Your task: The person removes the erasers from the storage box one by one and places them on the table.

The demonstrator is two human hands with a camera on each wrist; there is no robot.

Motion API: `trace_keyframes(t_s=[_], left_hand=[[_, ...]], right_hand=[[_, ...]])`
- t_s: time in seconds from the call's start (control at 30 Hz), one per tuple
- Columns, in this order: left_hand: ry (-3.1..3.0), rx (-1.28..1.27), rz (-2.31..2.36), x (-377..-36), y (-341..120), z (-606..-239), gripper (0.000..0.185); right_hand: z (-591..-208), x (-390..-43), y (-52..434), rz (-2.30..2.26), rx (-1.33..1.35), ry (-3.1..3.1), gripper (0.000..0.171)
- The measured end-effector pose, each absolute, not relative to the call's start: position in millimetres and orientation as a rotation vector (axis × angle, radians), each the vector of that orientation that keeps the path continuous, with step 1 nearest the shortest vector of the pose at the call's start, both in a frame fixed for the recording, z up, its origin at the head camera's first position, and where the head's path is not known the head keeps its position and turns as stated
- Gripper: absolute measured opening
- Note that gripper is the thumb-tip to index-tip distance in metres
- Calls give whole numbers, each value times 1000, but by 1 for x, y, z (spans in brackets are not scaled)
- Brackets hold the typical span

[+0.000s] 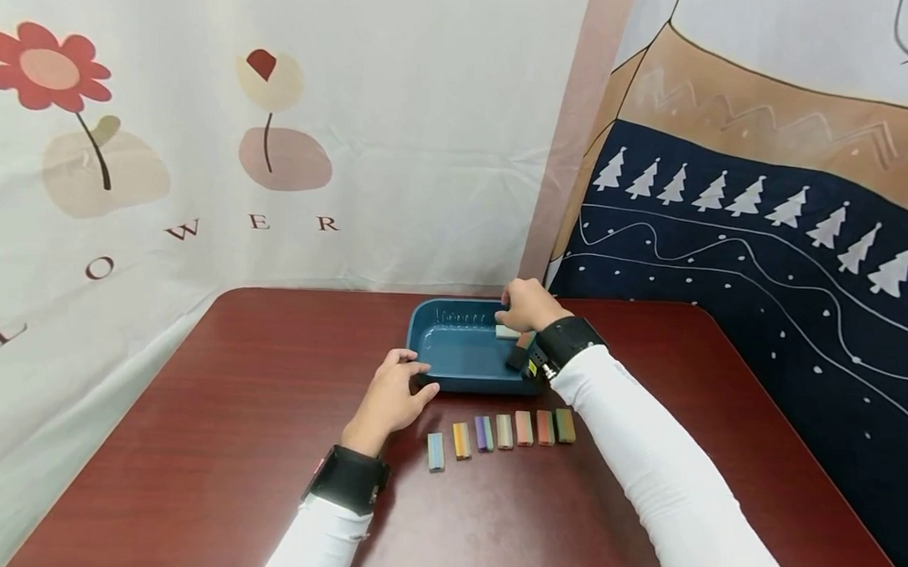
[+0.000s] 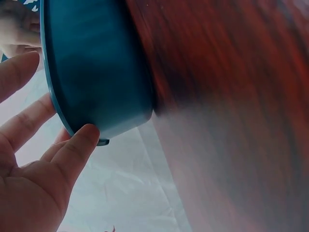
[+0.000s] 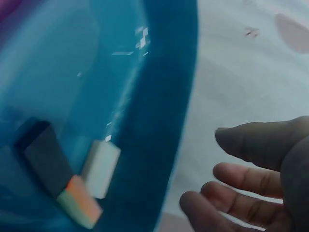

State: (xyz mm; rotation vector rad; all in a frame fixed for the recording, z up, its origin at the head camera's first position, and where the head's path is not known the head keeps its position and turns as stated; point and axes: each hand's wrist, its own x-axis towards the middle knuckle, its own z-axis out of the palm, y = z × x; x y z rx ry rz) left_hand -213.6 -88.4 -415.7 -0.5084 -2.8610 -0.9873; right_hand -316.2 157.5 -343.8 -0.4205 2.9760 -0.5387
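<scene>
The fingers (image 2: 72, 147) of the left hand (image 1: 390, 396) are laid relaxed and nearly straight against the near left corner of the blue tray (image 1: 451, 375), the thumb touching its outer wall; nothing is pinched. The fingers (image 3: 241, 174) of the right hand (image 1: 527, 305) are seen spread and released over the tray's far right rim, with nothing held in them. Just beneath that hand, three small blocks (image 3: 72, 179) lie on the tray floor: a dark one, a pale one and one with an orange face, which seem to touch one another, though the wrist view is blurred.

The tray is best steadied by keeping the left fingers pressed on the corner, so that it does not slide on the bench (image 1: 193, 441) while the right hand works inside. The right hand should be lifted clear of the rim without being dragged across the blocks.

Between the tray and the person, seven coloured blocks (image 1: 503, 431) are laid in a row, standing apart.

On the curtain (image 1: 204, 141) behind, the letters "L O W E R" can be read beside printed flowers; no brand is seen.
</scene>
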Motion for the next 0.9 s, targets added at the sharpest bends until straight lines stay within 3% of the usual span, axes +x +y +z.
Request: trace_keyframes(t_s=[0.17, 0.37, 0.53, 0.7, 0.9], left_hand=[[-2853, -506, -986, -213, -89, -417, 37], [-2859, -486, -984, -213, -91, -417, 37], [-2865, -484, -996, -211, -91, -417, 37], [-2855, -499, -1012, -209, -89, -415, 37], [-2833, -495, -1035, -210, -89, -416, 36]], right_hand=[[-352, -335, 150, -450, -270, 2923, 15], [-367, -351, 142, -345, -82, 2844, 31], [-381, -356, 140, -320, -8, 2795, 21], [-384, -356, 143, -321, 13, 2771, 35], [-385, -358, 139, -301, 27, 2773, 16]])
